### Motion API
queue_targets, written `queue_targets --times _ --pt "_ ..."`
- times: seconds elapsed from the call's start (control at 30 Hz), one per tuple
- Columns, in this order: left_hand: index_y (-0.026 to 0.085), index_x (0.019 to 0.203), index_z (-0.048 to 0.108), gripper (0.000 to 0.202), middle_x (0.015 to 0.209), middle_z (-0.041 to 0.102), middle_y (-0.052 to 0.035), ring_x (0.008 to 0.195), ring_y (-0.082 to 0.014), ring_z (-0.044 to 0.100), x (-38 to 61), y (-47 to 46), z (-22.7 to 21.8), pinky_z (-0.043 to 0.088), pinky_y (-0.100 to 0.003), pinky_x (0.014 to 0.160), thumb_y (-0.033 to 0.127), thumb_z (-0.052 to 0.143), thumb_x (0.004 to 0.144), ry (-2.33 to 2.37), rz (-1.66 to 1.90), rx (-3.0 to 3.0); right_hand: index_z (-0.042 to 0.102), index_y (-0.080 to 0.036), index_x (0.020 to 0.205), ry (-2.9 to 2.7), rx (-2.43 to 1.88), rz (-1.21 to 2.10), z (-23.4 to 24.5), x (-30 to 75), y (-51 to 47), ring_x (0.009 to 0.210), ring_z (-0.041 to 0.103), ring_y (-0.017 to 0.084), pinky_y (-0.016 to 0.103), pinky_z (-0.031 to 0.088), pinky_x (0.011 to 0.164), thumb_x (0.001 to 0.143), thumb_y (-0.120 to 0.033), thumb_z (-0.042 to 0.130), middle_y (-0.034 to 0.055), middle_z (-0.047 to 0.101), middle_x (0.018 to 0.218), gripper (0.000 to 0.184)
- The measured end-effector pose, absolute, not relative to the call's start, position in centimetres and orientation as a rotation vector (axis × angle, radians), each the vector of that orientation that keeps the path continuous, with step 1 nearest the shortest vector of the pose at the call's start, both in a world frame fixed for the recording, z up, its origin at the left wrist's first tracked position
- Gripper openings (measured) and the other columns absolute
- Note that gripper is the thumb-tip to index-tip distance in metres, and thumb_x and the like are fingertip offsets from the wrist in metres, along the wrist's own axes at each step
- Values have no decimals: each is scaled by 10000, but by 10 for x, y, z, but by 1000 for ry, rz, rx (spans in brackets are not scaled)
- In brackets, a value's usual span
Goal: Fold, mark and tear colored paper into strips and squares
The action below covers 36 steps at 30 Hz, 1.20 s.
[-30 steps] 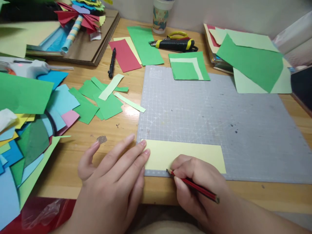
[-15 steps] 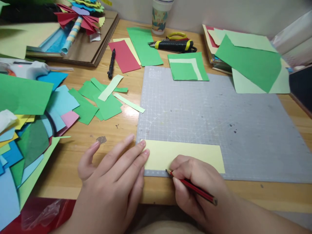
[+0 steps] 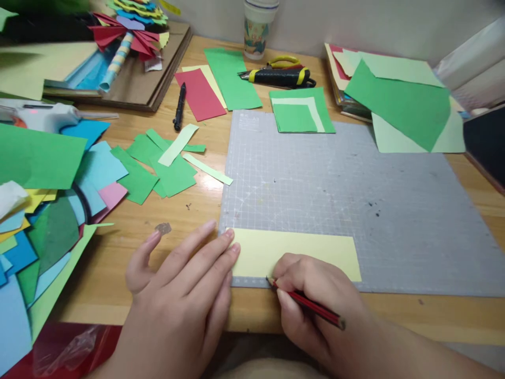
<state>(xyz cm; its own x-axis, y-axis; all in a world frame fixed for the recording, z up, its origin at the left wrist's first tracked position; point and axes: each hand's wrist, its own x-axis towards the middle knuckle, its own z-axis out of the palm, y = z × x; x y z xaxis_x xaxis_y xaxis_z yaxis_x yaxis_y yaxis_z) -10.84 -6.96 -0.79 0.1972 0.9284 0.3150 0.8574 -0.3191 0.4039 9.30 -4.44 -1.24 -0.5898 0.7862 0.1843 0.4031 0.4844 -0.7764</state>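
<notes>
- The counter (image 3: 106, 273) spreads out beneath and beyond your fingers, and the cutting mat (image 3: 394, 237) on it should give firm backing under them.
- Your left hand (image 3: 179, 295) lies palm down, its fingers spread, the little finger well apart from the rest; two fingertips rest on the paper.
- Your right hand (image 3: 315, 295) has its fingers pinching the pencil, with its knuckles over the paper.
- The yellow paper strip (image 3: 256, 255) lies flat on the mat, from under your left fingertips to just past your right knuckles. Expect it to be light, bendable and easy to crease, and likely to slide; press straight down at the end under your left fingers.
- The pencil (image 3: 317, 310) looks light and rigid, with a fragile point; hold it just behind the sharpened end, where your right fingers are.
</notes>
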Motion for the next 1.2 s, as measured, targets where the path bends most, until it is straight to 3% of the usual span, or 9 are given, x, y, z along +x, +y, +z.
queue_targets --times 0.4,0.67,0.83,1.0,1.2 --pt "312 1098 659 250 1214 687 69 1211 -252 583 -108 -71 -8 250 -528 1094 230 512 913 1732 780 2311 396 -227 788 -2129 -1047 1026 -11 94 -45 570 468 110 244 387 524 807 -46 445 -26 513 672 188" --pt "263 1140 614 273 1205 692 -11 1247 -299 534 -113 -67 -8 259 -599 1048 219 519 887 1660 618 2530 496 -227 775 -1008 -1148 1509 -8 104 -33 548 472 89 205 389 493 908 -235 523 -11 602 723 136" --pt "251 960 639 111 1068 727 -19 1202 -301 554 -102 -63 -6 298 -576 1047 275 569 877 1775 674 2495 554 -223 765 -641 -1100 1622 -7 120 -28 548 487 73 171 376 488 866 -264 617 -17 612 681 126" --pt "239 868 606 83 1027 718 -15 1208 -288 546 -96 -61 -8 394 -495 1008 302 640 827 1867 661 2481 571 -216 783 -604 -1130 1650 -6 138 -29 562 510 76 166 397 490 870 -280 631 -8 620 681 123" --pt "244 830 585 99 1017 713 -16 1165 -294 569 -94 -61 -8 326 -533 1049 331 631 822 1869 646 2516 596 -270 900 -959 -1207 1496 -5 155 -38 641 586 108 213 472 545 936 -316 549 -7 675 805 75"
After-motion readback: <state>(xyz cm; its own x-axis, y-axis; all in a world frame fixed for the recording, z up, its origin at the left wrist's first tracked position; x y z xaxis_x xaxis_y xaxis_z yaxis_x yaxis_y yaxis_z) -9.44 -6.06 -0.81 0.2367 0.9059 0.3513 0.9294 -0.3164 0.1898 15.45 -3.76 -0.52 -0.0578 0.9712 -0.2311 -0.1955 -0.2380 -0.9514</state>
